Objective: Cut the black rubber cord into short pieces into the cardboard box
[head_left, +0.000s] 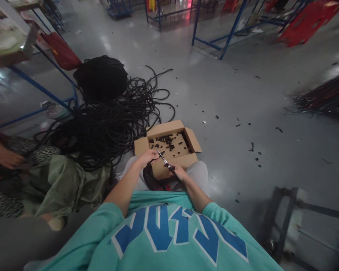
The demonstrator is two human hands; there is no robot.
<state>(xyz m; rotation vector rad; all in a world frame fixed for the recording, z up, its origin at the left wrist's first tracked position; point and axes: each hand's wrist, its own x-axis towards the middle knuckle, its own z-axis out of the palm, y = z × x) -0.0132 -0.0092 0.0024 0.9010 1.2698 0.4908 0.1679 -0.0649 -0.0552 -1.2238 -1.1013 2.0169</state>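
In front of my lap stands an open cardboard box [155,130] with many small black pieces [169,140] scattered inside it. My right hand [177,172] is wrapped round the black handles of a pair of scissors [165,161], whose silver blades point up and left. Over the box's near left edge, the fingers of my left hand [148,156] are pinched together close to the blade tips. What they pinch is too small to make out, though something dark shows beside the blades.
Loose black cord [101,128] lies heaped left of the box, with a large black bundle [101,78] behind. A seated person's hand [8,158] is at far left. Black scraps [252,146] dot the floor at right. A metal frame [288,222] stands lower right.
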